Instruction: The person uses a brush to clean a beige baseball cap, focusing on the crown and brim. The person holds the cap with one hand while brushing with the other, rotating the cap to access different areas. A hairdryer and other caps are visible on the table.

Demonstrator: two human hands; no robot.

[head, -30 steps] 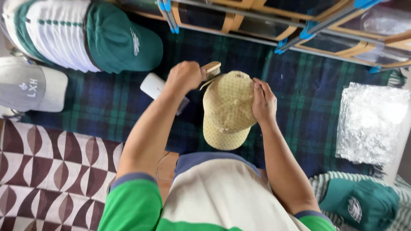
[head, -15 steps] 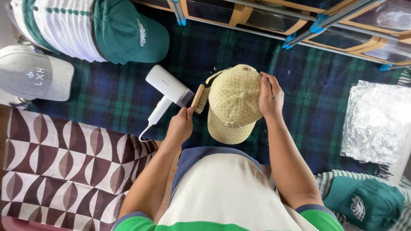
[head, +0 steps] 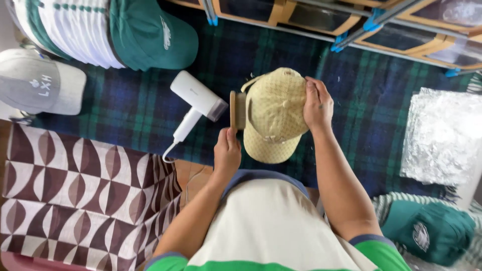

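The right hand (head: 317, 105) is clamped on the crown of a tan cap (head: 273, 115), holding it over the plaid blanket (head: 135, 115). The left hand (head: 227, 153) looks closed around the handle of a wooden brush (head: 237, 109), though the grip is partly hidden; the brush stands upright, long axis toward the person, touching the cap's left side. A white hair dryer (head: 193, 103) lies just left.

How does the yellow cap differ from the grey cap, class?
The yellow cap is held up in the right hand, with a brush at its side; the grey cap lies untouched at the left edge. The yellow cap is patterned; the grey cap is plain with stitching. Both have brims.
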